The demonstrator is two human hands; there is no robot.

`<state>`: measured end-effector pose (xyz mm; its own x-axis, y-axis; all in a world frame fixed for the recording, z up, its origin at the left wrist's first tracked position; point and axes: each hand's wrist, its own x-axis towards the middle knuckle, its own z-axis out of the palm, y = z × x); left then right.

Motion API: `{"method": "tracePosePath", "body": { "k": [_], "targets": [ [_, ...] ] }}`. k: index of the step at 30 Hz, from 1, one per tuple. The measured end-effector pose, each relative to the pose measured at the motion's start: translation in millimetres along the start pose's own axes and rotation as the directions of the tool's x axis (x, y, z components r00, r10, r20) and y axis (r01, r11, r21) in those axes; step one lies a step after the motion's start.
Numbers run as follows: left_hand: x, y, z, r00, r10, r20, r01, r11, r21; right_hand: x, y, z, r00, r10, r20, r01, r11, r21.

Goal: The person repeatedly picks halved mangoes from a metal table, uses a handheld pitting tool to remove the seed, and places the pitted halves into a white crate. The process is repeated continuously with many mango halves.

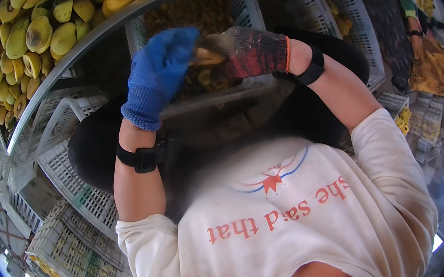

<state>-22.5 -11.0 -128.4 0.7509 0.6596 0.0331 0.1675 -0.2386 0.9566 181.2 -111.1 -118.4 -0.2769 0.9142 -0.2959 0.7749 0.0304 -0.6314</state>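
Note:
In front of me, above a crate, a halved fruit (207, 56) with a brownish-yellow cut face sits between my two gloved hands. My left hand (161, 65), in a blue coated work glove, has its fingers curled at the fruit's left end. Against the right end is my right hand (253, 51), in a worn dark and red glove with an orange cuff edge. Its fingertips are blurred, so whether they grip the fruit or a small tool cannot be told. Below lies a white plastic crate (249, 4) holding a brownish mass of small pieces.
Yellow-green fruit halves (38, 34) are heaped on a table with a metal rim (108, 25). White slatted crates stand left (70, 157) and right (357, 18); stacked crates (77, 247) are at lower left. At far right, another person's arm (414, 31) shows near a brownish-yellow sack (434, 71).

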Motion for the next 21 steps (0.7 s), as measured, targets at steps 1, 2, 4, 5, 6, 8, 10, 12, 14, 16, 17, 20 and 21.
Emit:
{"method": "tracePosePath", "body": {
  "k": [1, 2, 4, 5, 6, 8, 10, 12, 14, 16, 17, 20, 21],
  "targets": [
    [1.5, -2.5, -1.6, 1.000, -0.007, -0.027, 0.010, 0.994, 0.107, 1.2, 8.3, 1.4, 0.998, -0.054, -0.019, 0.055, 0.997, 0.050],
    [3.3, -4.5, -4.1, 0.998, -0.049, -0.043, 0.058, 0.972, 0.227, 5.4, 18.4, 5.5, 0.996, 0.064, 0.067, -0.061, 0.997, -0.045],
    [5.2, -7.1, -6.7, 0.995, -0.036, -0.095, 0.073, 0.906, 0.417, 18.3, 47.9, 15.7, 0.986, 0.124, 0.115, -0.104, 0.980, -0.168],
    [5.2, -7.3, -7.6, 0.993, 0.019, -0.119, 0.042, 0.871, 0.490, 30.1, 66.2, 23.9, 0.952, 0.236, 0.196, -0.182, 0.949, -0.259],
    [5.2, -6.8, -9.7, 0.984, 0.119, -0.132, -0.024, 0.825, 0.565, 46.3, 85.5, 34.9, 0.931, 0.276, 0.238, -0.194, 0.929, -0.315],
    [4.6, -3.4, -15.4, 0.977, 0.126, -0.173, -0.012, 0.840, 0.542, 65.7, 121.1, 68.2, 0.898, 0.309, 0.314, -0.152, 0.886, -0.438],
    [4.7, 2.1, -23.1, 0.969, 0.008, -0.249, 0.075, 0.944, 0.322, 84.3, 153.2, 103.6, 0.881, 0.301, 0.365, -0.052, 0.828, -0.558],
    [0.2, 9.1, -27.1, 0.906, -0.316, -0.281, 0.279, 0.946, -0.165, 94.4, 177.5, 140.7, 0.898, 0.349, 0.267, -0.252, 0.907, -0.337],
    [-1.0, 12.2, -30.0, 0.853, -0.416, -0.315, 0.308, 0.889, -0.339, 104.7, 188.6, 180.8, 0.933, 0.313, 0.177, -0.283, 0.942, -0.179],
    [-0.7, 10.4, -32.2, 0.833, -0.438, -0.338, 0.295, 0.868, -0.398, 115.4, 192.6, 216.9, 0.982, 0.166, 0.084, -0.155, 0.979, -0.132],
    [-0.1, 8.1, -33.4, 0.844, -0.413, -0.341, 0.281, 0.883, -0.375, 118.1, 193.2, 233.2, 0.981, 0.184, 0.064, -0.172, 0.972, -0.159],
    [1.8, -0.2, -41.6, 0.877, -0.399, -0.268, 0.313, 0.898, -0.310, 127.8, 191.3, 275.3, 0.973, 0.228, -0.022, -0.227, 0.950, -0.216],
    [1.8, -1.7, -44.2, 0.886, -0.400, -0.234, 0.337, 0.903, -0.266, 129.5, 193.0, 282.8, 0.969, 0.237, -0.066, -0.245, 0.945, -0.218]
  ]
}}
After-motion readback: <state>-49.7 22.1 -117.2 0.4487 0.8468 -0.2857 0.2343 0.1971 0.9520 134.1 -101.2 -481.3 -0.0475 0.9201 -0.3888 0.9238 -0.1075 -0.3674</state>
